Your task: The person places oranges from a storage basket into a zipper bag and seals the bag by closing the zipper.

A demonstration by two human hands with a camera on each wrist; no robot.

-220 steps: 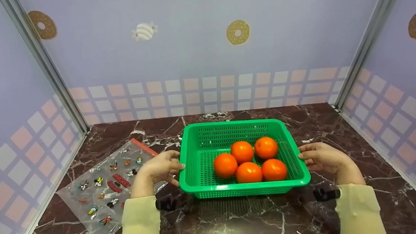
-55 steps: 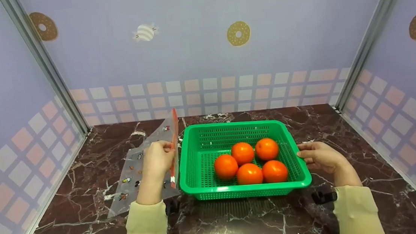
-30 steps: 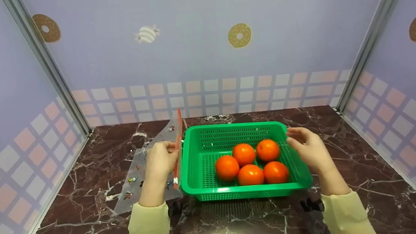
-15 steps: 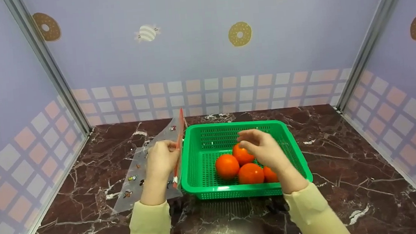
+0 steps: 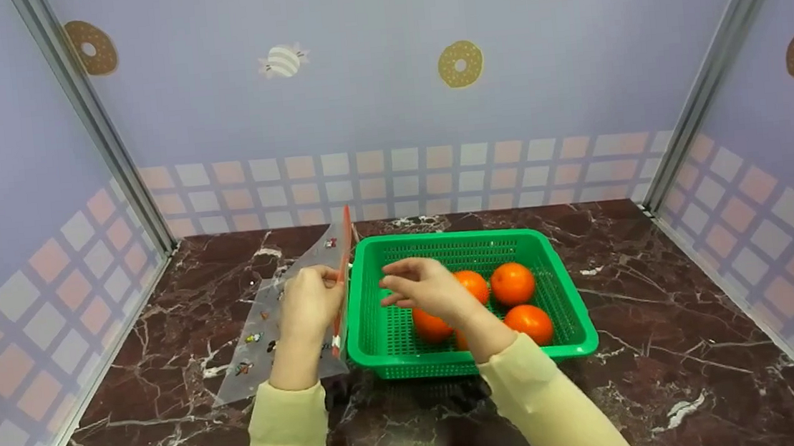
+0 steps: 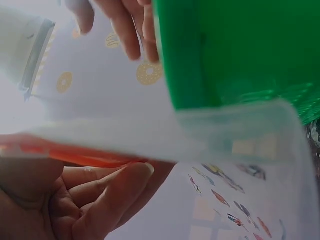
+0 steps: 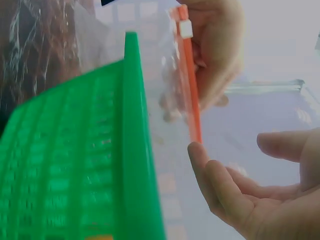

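Note:
My left hand pinches the red zip edge of a clear zip bag printed with small cartoon figures. That edge stands raised along the left rim of a green plastic basket. A white slider shows on the zip in the right wrist view. My right hand hovers over the basket's left half, holding nothing, thumb and fingers spread apart. In the right wrist view its fingertips come right at the end of the red zip. Several oranges lie in the basket, some partly hidden by the right hand and forearm.
The basket stands on a dark red marbled tabletop. Patterned purple panels close in the back and both sides, joined by metal corner posts. The lower part of the bag trails on the table at left.
My left hand has left the basket's rim, pinched the bag's zip edge and raised it beside the basket. The right hand let go of the right rim and crossed leftward over the oranges.

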